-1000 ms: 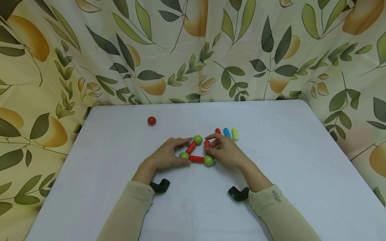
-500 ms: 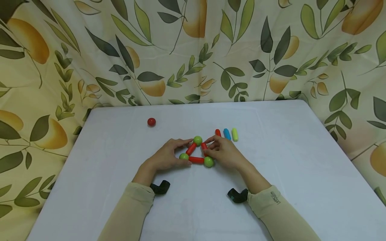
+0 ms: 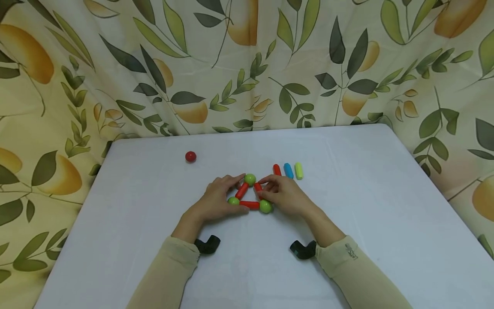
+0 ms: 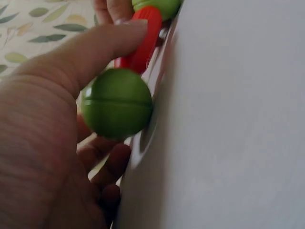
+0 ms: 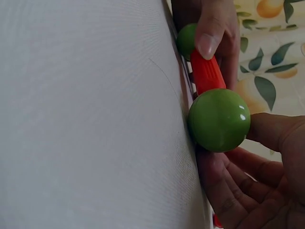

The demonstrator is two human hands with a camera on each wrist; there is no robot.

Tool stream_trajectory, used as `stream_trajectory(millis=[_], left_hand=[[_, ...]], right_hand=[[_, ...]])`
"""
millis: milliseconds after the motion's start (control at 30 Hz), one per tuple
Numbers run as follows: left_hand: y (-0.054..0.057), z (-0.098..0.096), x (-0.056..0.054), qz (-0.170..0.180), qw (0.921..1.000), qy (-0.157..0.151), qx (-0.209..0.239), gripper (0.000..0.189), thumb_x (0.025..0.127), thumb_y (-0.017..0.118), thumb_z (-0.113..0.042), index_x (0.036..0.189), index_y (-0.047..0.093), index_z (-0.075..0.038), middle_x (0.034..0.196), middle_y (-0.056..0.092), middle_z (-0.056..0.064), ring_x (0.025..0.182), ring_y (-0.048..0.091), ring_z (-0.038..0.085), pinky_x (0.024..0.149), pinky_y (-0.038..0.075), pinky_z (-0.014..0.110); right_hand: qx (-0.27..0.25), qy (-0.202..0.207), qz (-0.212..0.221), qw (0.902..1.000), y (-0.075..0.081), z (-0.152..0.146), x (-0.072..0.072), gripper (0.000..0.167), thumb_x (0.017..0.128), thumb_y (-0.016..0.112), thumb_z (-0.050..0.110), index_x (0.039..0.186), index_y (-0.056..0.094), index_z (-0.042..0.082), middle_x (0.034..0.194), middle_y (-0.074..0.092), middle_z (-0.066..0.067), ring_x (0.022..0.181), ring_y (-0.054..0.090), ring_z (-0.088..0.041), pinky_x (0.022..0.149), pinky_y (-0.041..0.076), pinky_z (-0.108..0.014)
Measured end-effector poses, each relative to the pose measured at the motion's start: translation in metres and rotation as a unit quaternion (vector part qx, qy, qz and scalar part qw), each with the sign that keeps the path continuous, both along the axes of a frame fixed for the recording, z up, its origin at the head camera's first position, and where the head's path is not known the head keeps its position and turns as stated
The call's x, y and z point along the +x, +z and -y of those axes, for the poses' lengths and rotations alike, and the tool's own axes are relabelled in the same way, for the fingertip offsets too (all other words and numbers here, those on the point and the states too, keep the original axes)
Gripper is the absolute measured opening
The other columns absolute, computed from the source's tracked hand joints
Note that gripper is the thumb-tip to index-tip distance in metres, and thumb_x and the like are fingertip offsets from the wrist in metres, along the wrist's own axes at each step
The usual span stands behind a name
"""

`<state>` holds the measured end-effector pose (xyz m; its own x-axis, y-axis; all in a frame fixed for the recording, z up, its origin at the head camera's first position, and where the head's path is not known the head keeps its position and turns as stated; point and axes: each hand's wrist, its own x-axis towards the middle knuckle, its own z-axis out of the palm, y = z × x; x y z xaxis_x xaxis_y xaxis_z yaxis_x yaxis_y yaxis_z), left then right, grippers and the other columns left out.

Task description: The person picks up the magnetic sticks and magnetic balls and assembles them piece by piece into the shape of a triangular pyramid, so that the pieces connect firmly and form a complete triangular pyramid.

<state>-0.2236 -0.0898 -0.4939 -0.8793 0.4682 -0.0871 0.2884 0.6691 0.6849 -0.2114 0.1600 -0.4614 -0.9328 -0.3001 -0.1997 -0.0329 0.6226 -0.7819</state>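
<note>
Three green balls and three red rods form a triangle on the table. My left hand (image 3: 216,199) wraps its left side, thumb on the near red rod (image 3: 252,205), index fingertip at the far green ball (image 3: 250,179). Within that grasp lie the left green ball (image 4: 116,102) and the left red rod (image 3: 242,191). My right hand (image 3: 287,195) pinches the right red rod (image 3: 258,188) between thumb and fingers. That rod runs from the right green ball (image 5: 219,120) toward the far ball; whether it touches the far ball is too small to tell.
Behind my right hand lie a loose red rod (image 3: 277,169), a blue rod (image 3: 288,171) and a yellow-green rod (image 3: 299,171). A red ball (image 3: 191,156) sits at the back left of the white table (image 3: 154,171). A patterned curtain (image 3: 247,64) hangs behind.
My right hand has swung the right rod's far end leftward to the far ball, narrowing the gap there. My left hand stays on the triangle. The head view has shifted slightly.
</note>
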Motion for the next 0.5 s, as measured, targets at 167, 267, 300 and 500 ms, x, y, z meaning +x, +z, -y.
stream_trajectory(millis=[167, 267, 300, 500], left_hand=[[0.0014, -0.0042, 0.0018, -0.01, 0.9998, 0.008, -0.016, 0.094, 0.077, 0.086, -0.054, 0.158, 0.04, -0.039, 0.12, 0.057, -0.012, 0.114, 0.047, 0.012, 0.096, 0.038, 0.04], [0.0019, -0.0042, 0.0029, -0.012, 0.9997, 0.01, -0.021, 0.094, 0.077, 0.086, -0.054, 0.158, 0.041, -0.038, 0.12, 0.057, -0.011, 0.114, 0.048, 0.013, 0.096, 0.038, 0.039], [0.0018, -0.0041, 0.0031, -0.012, 0.9997, 0.01, -0.021, 0.094, 0.077, 0.086, -0.054, 0.158, 0.041, -0.038, 0.119, 0.057, -0.011, 0.113, 0.048, 0.013, 0.097, 0.038, 0.04], [0.0006, -0.0046, 0.0016, -0.019, 0.9996, 0.002, -0.018, 0.093, 0.078, 0.086, -0.053, 0.158, 0.04, -0.04, 0.119, 0.057, -0.011, 0.113, 0.048, 0.013, 0.097, 0.036, 0.039]], right_hand=[[-0.002, 0.008, -0.007, 0.9999, -0.0005, 0.0002, 0.0007, 0.035, 0.098, 0.073, 0.026, 0.129, 0.067, 0.013, 0.1, 0.071, -0.003, 0.088, 0.064, -0.018, 0.079, 0.054, -0.032], [-0.007, 0.013, -0.008, 0.9999, -0.0015, 0.0004, 0.0009, 0.035, 0.098, 0.073, 0.026, 0.13, 0.067, 0.013, 0.101, 0.071, -0.002, 0.09, 0.064, -0.019, 0.079, 0.055, -0.032], [-0.007, 0.015, -0.009, 0.9998, -0.0016, 0.0005, 0.0012, 0.035, 0.098, 0.072, 0.026, 0.13, 0.067, 0.014, 0.101, 0.071, -0.002, 0.09, 0.064, -0.019, 0.079, 0.055, -0.032], [-0.003, 0.018, -0.013, 0.9998, 0.0, 0.0, 0.0014, 0.036, 0.097, 0.073, 0.028, 0.13, 0.068, 0.015, 0.102, 0.071, -0.001, 0.091, 0.064, -0.019, 0.079, 0.054, -0.032]])
